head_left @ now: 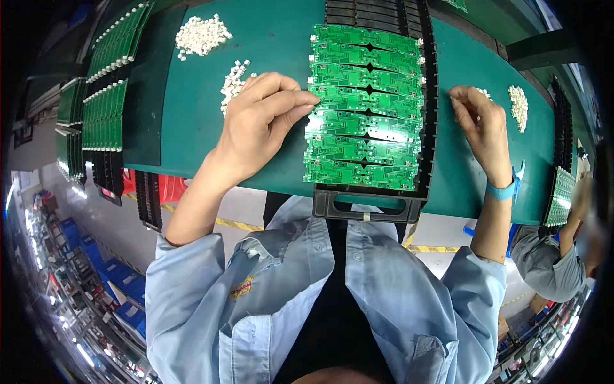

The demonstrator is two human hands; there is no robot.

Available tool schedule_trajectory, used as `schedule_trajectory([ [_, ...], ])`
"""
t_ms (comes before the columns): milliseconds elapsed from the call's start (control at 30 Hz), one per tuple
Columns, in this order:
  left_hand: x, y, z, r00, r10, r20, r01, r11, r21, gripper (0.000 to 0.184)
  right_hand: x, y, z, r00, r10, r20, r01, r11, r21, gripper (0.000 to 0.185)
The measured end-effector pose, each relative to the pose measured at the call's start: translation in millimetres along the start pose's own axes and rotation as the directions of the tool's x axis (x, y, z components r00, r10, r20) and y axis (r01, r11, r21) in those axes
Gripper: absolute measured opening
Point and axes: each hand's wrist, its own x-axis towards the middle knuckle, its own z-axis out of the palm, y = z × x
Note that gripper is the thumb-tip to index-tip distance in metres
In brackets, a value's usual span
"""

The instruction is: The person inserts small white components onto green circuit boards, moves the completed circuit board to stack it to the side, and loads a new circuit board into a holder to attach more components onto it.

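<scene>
A panel of green circuit boards (pixel 364 131) lies in rows on a black slotted carrier (pixel 427 128) in front of me. Small white connectors (pixel 312 58) sit along both side edges of the upper rows. My left hand (pixel 265 115) is closed in a pinch at the left edge of a middle row; what its fingertips hold, if anything, is hidden. To the right of the carrier, my right hand (pixel 483 118) hovers apart from the boards, thumb and fingers pinched together. Anything between them is too small to make out. A blue band (pixel 502 191) circles the right wrist.
Loose white connectors lie on the green mat (pixel 185 115) in a far-left pile (pixel 201 35), a nearer pile (pixel 233 83) and a right-hand pile (pixel 518 109). Racked green boards (pixel 103 115) stand at left. Another person's grey sleeve (pixel 550 265) shows at right beside another board (pixel 560 195).
</scene>
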Motion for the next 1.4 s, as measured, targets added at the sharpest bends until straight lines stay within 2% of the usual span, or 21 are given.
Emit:
schedule_trajectory([
  [100, 1.0, 1.7, -1.2, 0.997, -0.070, -0.032, 0.066, 0.992, -0.106, 0.019, 1.6, 2.2, 3.1, 1.000, -0.016, -0.012, 0.016, 1.000, 0.015, 0.014],
  [167, 4.8, 3.1, -6.9, 0.994, -0.074, -0.074, 0.062, 0.986, -0.158, 0.019, 4.3, 2.1, 6.2, 0.997, 0.069, -0.022, -0.065, 0.990, 0.126, 0.014],
  [233, 5.8, -2.6, -18.0, 0.974, -0.160, -0.160, 0.145, 0.984, -0.106, 0.016, 2.9, 2.9, 2.9, 0.984, 0.173, -0.035, -0.162, 0.964, 0.210, 0.014],
  [300, 5.9, -19.5, -26.9, 0.943, -0.194, -0.271, 0.175, 0.980, -0.092, 0.014, 4.3, 4.3, 1.8, 0.983, 0.183, 0.005, -0.164, 0.869, 0.467, 0.013],
  [333, 5.0, -34.2, -29.0, 0.890, -0.230, -0.393, 0.203, 0.973, -0.109, 0.013, 2.5, 2.3, -6.5, 0.977, 0.211, -0.015, -0.184, 0.883, 0.431, 0.013],
  [400, 1.7, -46.3, -29.9, 0.821, -0.308, -0.482, 0.254, 0.951, -0.176, 0.013, 8.0, -5.7, -6.0, 0.939, 0.299, 0.169, -0.322, 0.595, 0.736, 0.012],
  [433, 2.1, -48.2, -29.0, 0.824, -0.306, -0.477, 0.246, 0.952, -0.185, 0.013, 8.4, -7.2, -7.0, 0.938, 0.308, 0.161, -0.323, 0.600, 0.732, 0.012],
  [567, -0.2, -53.2, -27.4, 0.803, -0.312, -0.508, 0.231, 0.948, -0.217, 0.015, 11.2, -13.6, -8.8, 0.897, 0.341, 0.281, -0.418, 0.450, 0.789, 0.009],
  [767, -4.5, -56.5, -28.4, 0.824, -0.306, -0.477, 0.248, 0.952, -0.181, 0.019, 16.2, -31.6, -6.7, 0.897, 0.304, 0.321, -0.440, 0.541, 0.717, 0.006],
  [900, -4.8, -55.8, -28.0, 0.845, -0.261, -0.467, 0.202, 0.964, -0.173, 0.019, 18.5, -39.1, 1.6, 0.925, 0.246, 0.290, -0.375, 0.714, 0.591, 0.004],
  [1233, -6.1, -50.6, -28.7, 0.863, -0.247, -0.440, 0.205, 0.968, -0.142, 0.018, 22.8, -37.9, 3.8, 0.903, 0.298, 0.310, -0.421, 0.761, 0.493, 0.005],
  [1400, -6.1, -49.4, -28.5, 0.864, -0.240, -0.443, 0.197, 0.970, -0.141, 0.018, 23.7, -44.7, 3.5, 0.917, 0.291, 0.272, -0.385, 0.821, 0.421, 0.005],
])
